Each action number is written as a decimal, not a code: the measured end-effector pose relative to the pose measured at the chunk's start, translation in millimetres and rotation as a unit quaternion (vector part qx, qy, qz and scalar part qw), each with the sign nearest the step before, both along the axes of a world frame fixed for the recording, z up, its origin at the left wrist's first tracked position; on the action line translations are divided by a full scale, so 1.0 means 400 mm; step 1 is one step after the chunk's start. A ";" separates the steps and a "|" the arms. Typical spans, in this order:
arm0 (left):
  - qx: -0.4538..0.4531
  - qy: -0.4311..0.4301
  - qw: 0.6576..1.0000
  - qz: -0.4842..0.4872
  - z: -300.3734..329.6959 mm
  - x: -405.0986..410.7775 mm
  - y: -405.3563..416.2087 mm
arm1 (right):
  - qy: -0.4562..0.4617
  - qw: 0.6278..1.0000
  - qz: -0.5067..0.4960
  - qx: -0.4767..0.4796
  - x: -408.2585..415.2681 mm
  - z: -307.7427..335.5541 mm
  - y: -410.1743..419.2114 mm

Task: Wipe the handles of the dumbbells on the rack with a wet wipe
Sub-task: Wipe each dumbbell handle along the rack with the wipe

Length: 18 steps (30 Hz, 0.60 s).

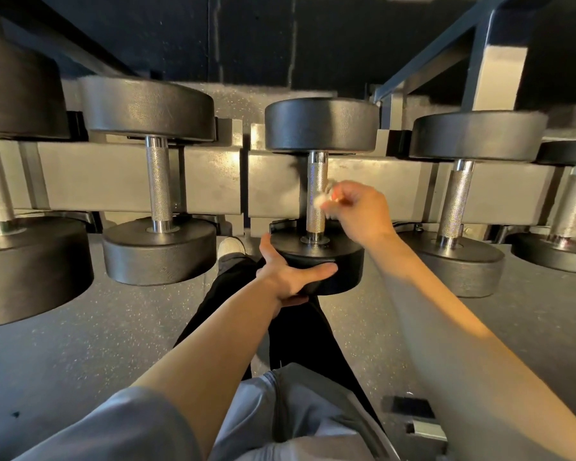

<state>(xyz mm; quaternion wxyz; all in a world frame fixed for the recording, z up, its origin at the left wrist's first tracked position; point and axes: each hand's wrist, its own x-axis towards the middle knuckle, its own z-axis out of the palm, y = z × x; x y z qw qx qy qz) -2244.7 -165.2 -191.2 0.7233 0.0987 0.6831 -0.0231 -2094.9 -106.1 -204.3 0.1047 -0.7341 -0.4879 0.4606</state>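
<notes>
Nearest me are my grey sleeve (120,424) and both forearms. My left hand (290,274) grips the near end of the middle dumbbell (320,257), thumb across its front, fingers curled beneath. My right hand (359,211) pinches the blurred white wipe (323,201) against the right side of the handle (317,191). The handle's long axis runs away from me, so I judge the strokes go along it. The dumbbells sit on a grey rack (113,178) above speckled floor (80,327).
</notes>
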 end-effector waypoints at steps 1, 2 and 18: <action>0.001 0.000 1.000 -0.001 0.000 0.000 0.000 | -0.028 0.998 0.061 -0.011 0.007 0.001 -0.014; 0.002 0.001 1.000 0.001 0.000 0.001 0.000 | -0.058 0.990 0.125 -0.027 0.009 0.007 -0.022; 0.002 0.000 1.000 0.031 0.007 0.003 0.000 | 0.179 0.921 -0.340 -0.063 -0.049 -0.040 0.053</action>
